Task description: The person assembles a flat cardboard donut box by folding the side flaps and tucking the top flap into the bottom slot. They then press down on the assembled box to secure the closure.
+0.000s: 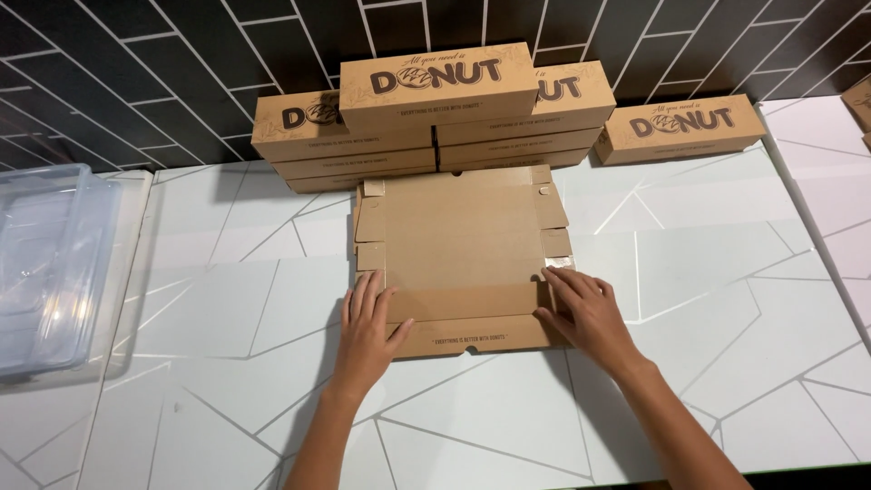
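head view: left hand [366, 328] and right hand [588, 315], fingers spread, pressing unfolded cardboard box [461, 259] flat on white table [227, 308], grasping nothing

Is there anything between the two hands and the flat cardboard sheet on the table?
Nothing visible does. The left hand and the right hand already rest directly on the near part of the flat cardboard box blank. The stacked folded boxes stand behind it, beyond the hands.
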